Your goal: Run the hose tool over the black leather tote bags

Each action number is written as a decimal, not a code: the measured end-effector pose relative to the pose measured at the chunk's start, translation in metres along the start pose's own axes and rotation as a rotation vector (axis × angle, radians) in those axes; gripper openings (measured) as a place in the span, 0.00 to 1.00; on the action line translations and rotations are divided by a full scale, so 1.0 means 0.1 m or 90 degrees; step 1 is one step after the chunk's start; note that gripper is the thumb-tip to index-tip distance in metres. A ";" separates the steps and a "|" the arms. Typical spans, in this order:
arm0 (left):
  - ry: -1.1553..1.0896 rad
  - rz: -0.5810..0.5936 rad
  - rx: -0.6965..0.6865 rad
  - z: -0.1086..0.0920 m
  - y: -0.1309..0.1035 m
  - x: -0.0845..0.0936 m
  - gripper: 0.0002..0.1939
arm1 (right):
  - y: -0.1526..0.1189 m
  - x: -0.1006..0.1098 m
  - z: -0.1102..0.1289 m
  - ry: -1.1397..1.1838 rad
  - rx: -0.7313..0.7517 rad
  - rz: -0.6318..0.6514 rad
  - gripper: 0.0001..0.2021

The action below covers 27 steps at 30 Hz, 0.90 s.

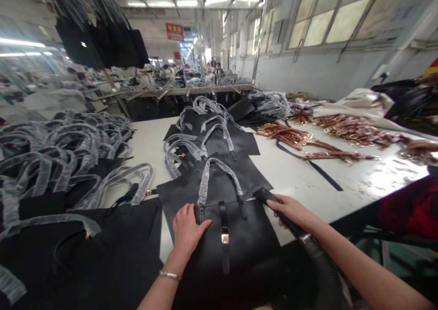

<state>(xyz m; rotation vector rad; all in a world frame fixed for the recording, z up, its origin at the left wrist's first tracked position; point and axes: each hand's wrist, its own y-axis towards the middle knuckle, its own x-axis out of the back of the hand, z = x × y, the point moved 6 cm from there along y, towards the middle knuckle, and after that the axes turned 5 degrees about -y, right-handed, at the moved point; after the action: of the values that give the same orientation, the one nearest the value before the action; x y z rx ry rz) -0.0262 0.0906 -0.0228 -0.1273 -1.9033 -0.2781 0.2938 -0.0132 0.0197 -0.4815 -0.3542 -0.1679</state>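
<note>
A black bag panel (246,237) lies at the front of the table, with a plastic-wrapped handle (221,163) and a strap with a gold buckle (225,237). My left hand (189,223) rests on its upper left part, beside the base of the handle, thumb and fingers apart. To the right of the panel, my right hand (285,210) wraps round a long black strap-like piece (290,223), whose flat end reaches the panel's upper right corner. Some of its lower length is blurred and dark.
More black panels (251,141) with wrapped handles lie behind. A large heap of wrapped handles (61,150) fills the left. Brown straps (290,136) and a loose black strap (325,175) lie right; black bags (102,41) hang at upper left.
</note>
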 end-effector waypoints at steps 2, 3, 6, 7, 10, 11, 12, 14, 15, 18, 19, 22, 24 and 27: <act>0.039 0.014 0.040 0.06 0.05 0.06 0.39 | 0.00 0.04 0.04 0.006 0.030 -0.047 0.18; 0.050 0.027 0.050 0.09 0.08 0.08 0.39 | -0.03 0.07 0.06 0.010 0.043 -0.064 0.19; 0.024 0.080 0.034 0.13 0.19 0.09 0.35 | -0.20 0.18 0.06 0.028 0.061 -0.087 0.21; -0.006 0.105 0.023 0.13 0.23 0.07 0.32 | -0.27 0.22 0.05 0.033 0.062 -0.090 0.22; -0.158 0.177 0.033 0.16 0.31 -0.01 0.24 | -0.46 0.32 -0.02 0.044 0.073 -0.103 0.24; -0.230 0.196 0.049 0.18 0.32 -0.03 0.22 | -0.51 0.34 -0.06 0.047 0.078 -0.108 0.25; -0.308 0.209 0.069 0.20 0.33 -0.04 0.21 | -0.57 0.36 -0.12 0.050 0.081 -0.112 0.26; -0.462 0.222 0.117 0.25 0.32 -0.04 0.22 | -0.66 0.37 -0.26 0.057 0.072 -0.120 0.28; -0.523 0.223 0.141 0.28 0.32 -0.03 0.23 | -0.70 0.37 -0.34 0.063 0.062 -0.123 0.28; -0.597 0.179 0.203 0.44 0.32 0.05 0.24 | -0.84 0.32 -0.54 0.090 0.023 -0.125 0.29; -0.594 0.151 0.217 0.52 0.33 0.09 0.25 | -0.88 0.29 -0.59 0.099 0.010 -0.118 0.29; -0.558 0.078 0.234 0.73 0.36 0.16 0.24 | -0.99 0.20 -0.69 0.112 -0.020 -0.098 0.31; -0.541 0.056 0.232 0.83 0.37 0.17 0.23 | -1.03 0.13 -0.73 0.117 -0.031 -0.079 0.33; -0.518 0.046 0.223 0.91 0.35 0.16 0.22 | -1.02 0.02 -0.75 0.121 -0.030 -0.030 0.33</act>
<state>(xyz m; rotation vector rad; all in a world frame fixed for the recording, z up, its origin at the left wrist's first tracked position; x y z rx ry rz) -0.1067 0.1470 -0.0327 -0.0757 -2.7126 0.2003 0.2934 -0.1385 0.0017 -0.5000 -0.1754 -0.2670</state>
